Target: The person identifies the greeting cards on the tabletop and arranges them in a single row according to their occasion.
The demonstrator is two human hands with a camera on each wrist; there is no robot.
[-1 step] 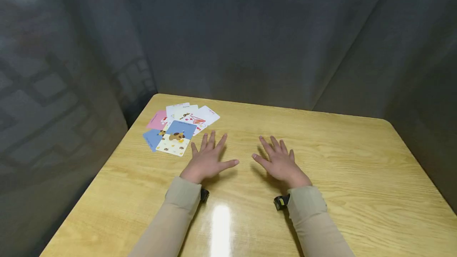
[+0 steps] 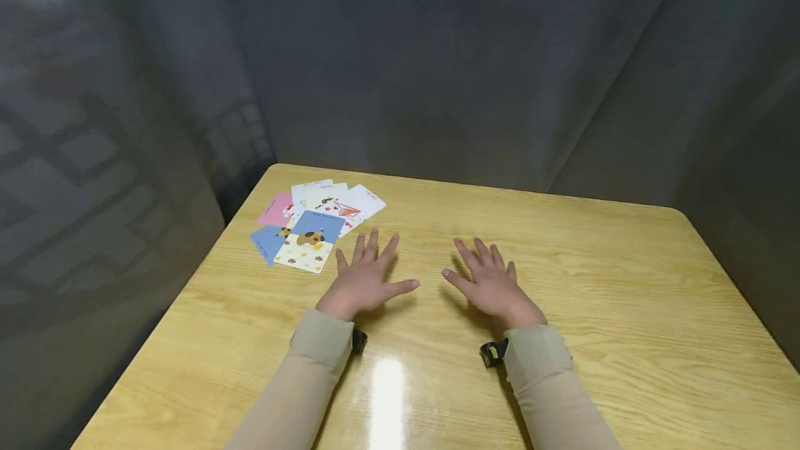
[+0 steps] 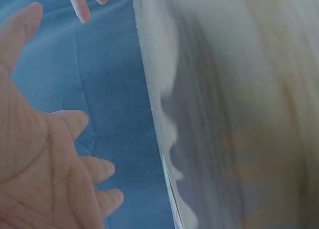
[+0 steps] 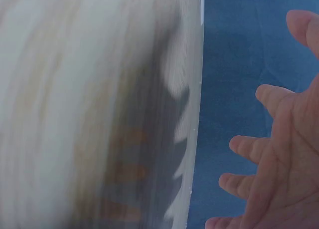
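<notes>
Both hands lie palm down over the middle of the wooden table (image 2: 594,276), fingers straight and spread, holding nothing. My left hand (image 2: 365,276) is a short way right of a loose spread of picture cards (image 2: 312,224); the top card shows a brown dog on blue and yellow. My right hand (image 2: 490,280) is beside it with a small gap between the thumbs. The left wrist view shows the bare left palm (image 3: 45,159), and the right wrist view the bare right palm (image 4: 284,154). Whether the palms touch the wood I cannot tell.
Several cards in pink, blue and white sit fanned at the far left corner of the table. Dark grey curtain (image 2: 437,54) closes in the back and both sides. Beige sleeves (image 2: 312,360) cover both forearms, each with a small black wrist camera (image 2: 492,353).
</notes>
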